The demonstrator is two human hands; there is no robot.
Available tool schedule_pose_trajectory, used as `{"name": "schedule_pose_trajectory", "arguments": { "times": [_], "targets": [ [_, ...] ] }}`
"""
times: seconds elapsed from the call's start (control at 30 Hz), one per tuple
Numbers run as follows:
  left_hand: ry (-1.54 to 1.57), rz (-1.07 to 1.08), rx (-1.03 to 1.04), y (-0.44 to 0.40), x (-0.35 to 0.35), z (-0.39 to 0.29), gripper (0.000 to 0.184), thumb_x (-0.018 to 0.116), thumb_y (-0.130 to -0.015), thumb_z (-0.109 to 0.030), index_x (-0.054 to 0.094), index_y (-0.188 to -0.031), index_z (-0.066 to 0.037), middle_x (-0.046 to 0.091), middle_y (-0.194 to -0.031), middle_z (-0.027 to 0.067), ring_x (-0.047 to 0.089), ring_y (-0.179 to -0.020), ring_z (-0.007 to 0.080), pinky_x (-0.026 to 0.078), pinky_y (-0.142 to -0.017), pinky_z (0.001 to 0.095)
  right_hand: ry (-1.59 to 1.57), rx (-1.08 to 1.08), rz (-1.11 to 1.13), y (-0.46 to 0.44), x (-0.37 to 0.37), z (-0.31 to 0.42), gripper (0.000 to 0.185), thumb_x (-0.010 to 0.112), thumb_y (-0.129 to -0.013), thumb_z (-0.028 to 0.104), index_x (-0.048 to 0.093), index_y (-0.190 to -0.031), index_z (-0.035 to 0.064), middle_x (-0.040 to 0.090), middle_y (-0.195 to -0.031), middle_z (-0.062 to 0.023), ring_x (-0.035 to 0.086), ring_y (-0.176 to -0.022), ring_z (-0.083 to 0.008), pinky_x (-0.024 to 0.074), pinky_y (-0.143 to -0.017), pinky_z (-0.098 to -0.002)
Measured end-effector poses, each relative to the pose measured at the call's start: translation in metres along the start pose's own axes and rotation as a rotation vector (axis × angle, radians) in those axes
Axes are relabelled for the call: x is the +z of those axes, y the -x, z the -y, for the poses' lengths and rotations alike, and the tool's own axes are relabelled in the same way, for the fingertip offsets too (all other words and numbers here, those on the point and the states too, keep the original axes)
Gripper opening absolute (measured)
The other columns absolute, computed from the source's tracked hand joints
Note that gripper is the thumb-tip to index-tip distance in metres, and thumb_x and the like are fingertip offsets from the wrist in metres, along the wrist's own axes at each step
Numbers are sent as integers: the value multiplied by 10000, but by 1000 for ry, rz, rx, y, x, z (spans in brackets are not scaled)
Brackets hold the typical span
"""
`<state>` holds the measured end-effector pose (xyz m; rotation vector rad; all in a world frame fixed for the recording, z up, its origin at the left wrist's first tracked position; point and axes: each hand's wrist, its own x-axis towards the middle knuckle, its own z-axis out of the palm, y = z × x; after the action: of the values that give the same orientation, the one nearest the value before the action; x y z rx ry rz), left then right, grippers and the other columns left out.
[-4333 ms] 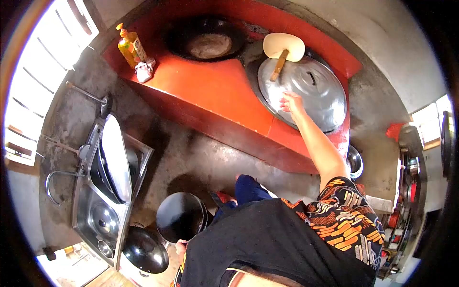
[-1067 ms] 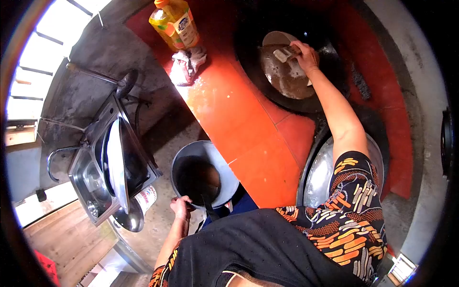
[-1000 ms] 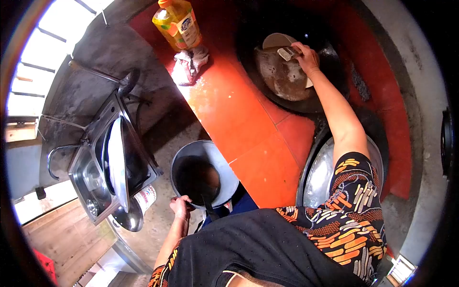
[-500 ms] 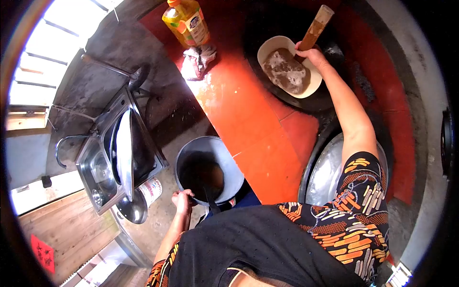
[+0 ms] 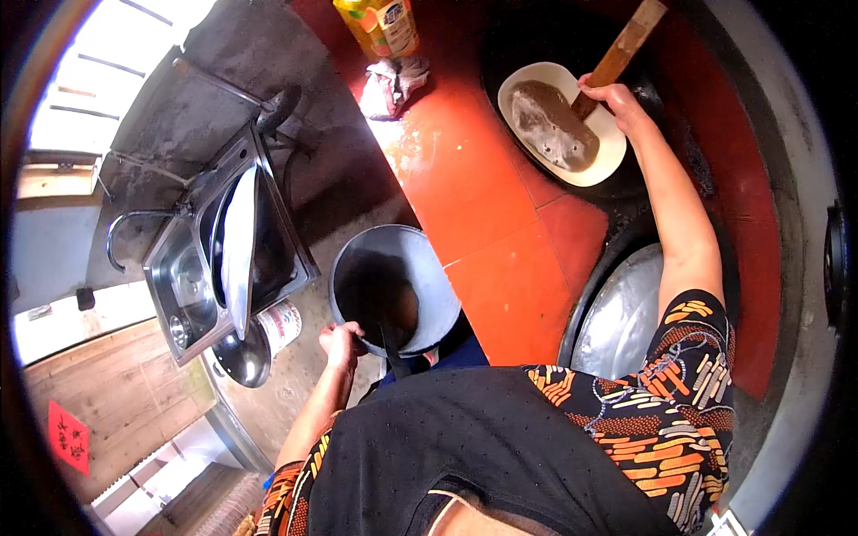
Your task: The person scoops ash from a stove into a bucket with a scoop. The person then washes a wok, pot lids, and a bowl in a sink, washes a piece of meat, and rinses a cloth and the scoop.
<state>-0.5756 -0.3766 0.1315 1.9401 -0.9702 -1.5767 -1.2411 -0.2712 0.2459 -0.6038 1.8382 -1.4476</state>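
Note:
My right hand (image 5: 618, 100) is closed at the rim of a cream oval scoop (image 5: 613, 154), where its thick wooden handle (image 5: 628, 43) meets the bowl. Murky brown water with some froth fills much of the scoop, which is over a dark round wok opening in the red stove top. Lower down, my left hand (image 5: 342, 344) curls its fingers at the near left rim of a grey bucket (image 5: 438, 308). Dark liquid lies in the bucket, and a dark strip, perhaps a strap or handle, crosses its near side.
A red tiled counter (image 5: 487, 259) runs between bucket and stove. On it stand a yellow soap bottle (image 5: 380, 27) and a crumpled cloth (image 5: 393, 87). A round metal lid (image 5: 621, 313) covers another opening by my right arm. Leftward are a steel sink (image 5: 183, 286) and a white tub (image 5: 281, 326).
My view has shifted slightly, so the counter, bucket and sink appear higher. The froth in the scoop has changed shape. Both hands keep their grips.

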Motion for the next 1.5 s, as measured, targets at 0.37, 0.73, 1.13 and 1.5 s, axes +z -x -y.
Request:
{"name": "schedule_pose_trajectory", "arguments": {
  "times": [0.37,0.73,1.13,1.5],
  "targets": [
    [-82,-15,105,-2,23,-6,162,628,-539,11,475,-591,-4,482,-514,48,403,-361,169,266,-342,335,-33,-18,137,27,24,34,140,677,-874,196,690,-980,106,659,-973,-19,611,-926,-167,510,-858,-341],
    [-35,-2,125,-6,27,-11,225,633,-485,49,427,-545,-18,484,-516,88,468,-389,226,326,-333,373,271,4,628,85,144,124,93,641,-838,106,638,-921,63,618,-879,1,588,-843,-111,486,-775,-261],
    [-195,-171,189,-16,81,-3,238,659,-452,0,421,-469,2,473,-506,53,469,-457,180,346,-419,357,955,-164,866,66,230,74,118,695,-736,108,606,-766,36,599,-722,-10,546,-728,-117,437,-732,-282],
    [-301,-180,206,-46,92,16,197,675,-486,-24,483,-488,23,542,-517,101,546,-496,231,402,-462,372,1672,-424,982,119,318,105,404,712,-676,368,719,-918,45,691,-849,-181,677,-807,-337,533,-739,-426]
  ]
}}
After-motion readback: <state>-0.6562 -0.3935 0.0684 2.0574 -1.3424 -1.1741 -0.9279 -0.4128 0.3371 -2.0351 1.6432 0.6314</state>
